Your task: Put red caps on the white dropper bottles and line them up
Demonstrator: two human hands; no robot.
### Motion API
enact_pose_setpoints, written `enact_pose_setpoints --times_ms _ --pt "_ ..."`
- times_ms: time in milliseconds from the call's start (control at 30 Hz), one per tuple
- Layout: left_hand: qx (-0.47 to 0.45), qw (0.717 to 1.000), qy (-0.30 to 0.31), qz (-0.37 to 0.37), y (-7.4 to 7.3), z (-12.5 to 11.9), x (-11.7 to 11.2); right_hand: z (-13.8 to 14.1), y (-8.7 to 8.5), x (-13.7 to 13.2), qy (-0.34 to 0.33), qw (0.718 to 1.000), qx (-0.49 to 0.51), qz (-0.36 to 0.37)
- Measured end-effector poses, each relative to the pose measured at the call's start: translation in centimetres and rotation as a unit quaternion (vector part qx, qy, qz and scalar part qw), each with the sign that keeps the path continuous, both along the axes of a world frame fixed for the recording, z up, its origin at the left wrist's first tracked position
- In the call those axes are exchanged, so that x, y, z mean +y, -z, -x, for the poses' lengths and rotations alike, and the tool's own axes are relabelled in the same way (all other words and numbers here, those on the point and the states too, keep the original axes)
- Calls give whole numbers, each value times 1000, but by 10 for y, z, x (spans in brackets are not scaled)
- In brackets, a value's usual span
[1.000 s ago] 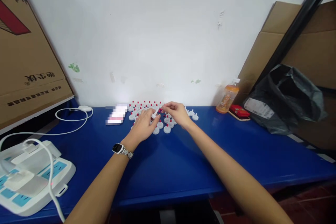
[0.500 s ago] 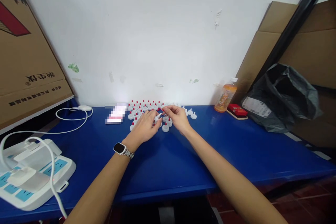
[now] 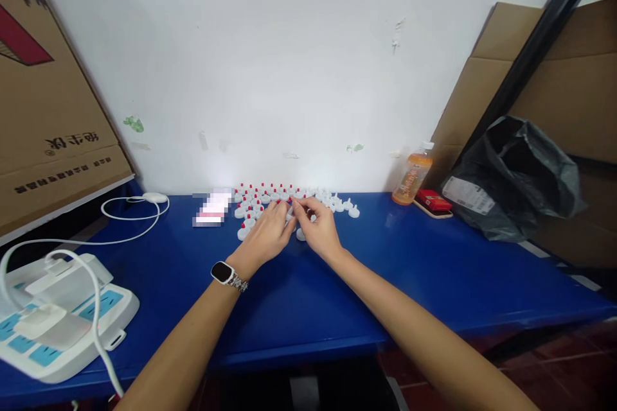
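My left hand [image 3: 268, 231], with a watch on its wrist, is closed on a white nozzle cap [image 3: 290, 214] mostly covered by the fingers. Against its tip is my right hand [image 3: 319, 228], thumb and finger pinched on a small red tip cap that is largely hidden. The two hands touch or nearly touch. Around my left hand stand several white nozzle caps with red tips [image 3: 249, 221]. Beyond my right hand are several plain white nozzle caps [image 3: 354, 211] without red tips. Another white cap [image 3: 301, 234] sits partly hidden between the hands.
All of this is on a blue table [image 3: 308, 308] against a white wall. To the left are a power strip [image 3: 72, 359] with cables and a blurred-out item [image 3: 212, 209]. An orange drink bottle [image 3: 412, 176], a red box [image 3: 434, 200] on a phone, and a grey plastic bag [image 3: 511, 186] stand right.
My right hand has moved left to my left hand, its fingertips now at the tip of the nozzle cap. My left hand has hardly moved.
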State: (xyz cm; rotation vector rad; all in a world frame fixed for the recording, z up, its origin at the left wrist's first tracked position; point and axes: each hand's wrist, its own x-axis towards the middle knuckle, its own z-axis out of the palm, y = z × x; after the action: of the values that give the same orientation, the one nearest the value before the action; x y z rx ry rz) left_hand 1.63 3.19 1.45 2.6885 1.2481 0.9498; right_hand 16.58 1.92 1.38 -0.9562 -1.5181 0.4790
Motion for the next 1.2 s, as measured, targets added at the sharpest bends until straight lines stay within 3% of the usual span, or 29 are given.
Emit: enact_pose_setpoints --times_ms 367,567,667,800,900,1033,1200 --pt "-22 999 14 20 0 -4 -3 0 -4 0 -20 1000 17 7" --pt "-51 998 6 42 -4 4 -1 -14 -4 2 -58 996 41 53" --pt "-51 997 -2 64 -9 16 2 -25 -1 -4 -74 994 -33 69" --pt "-70 994 -11 77 -10 23 7 -30 5 -11 -109 971 -204 59" --pt "-66 995 -5 74 -6 18 9 -29 8 -12 -90 956 -277 31" --pt "-50 997 2 67 -3 12 9 -35 7 -8 -57 967 -248 35" --pt "-30 999 10 42 -7 1 17 -58 0 28 78 968 -226 70"
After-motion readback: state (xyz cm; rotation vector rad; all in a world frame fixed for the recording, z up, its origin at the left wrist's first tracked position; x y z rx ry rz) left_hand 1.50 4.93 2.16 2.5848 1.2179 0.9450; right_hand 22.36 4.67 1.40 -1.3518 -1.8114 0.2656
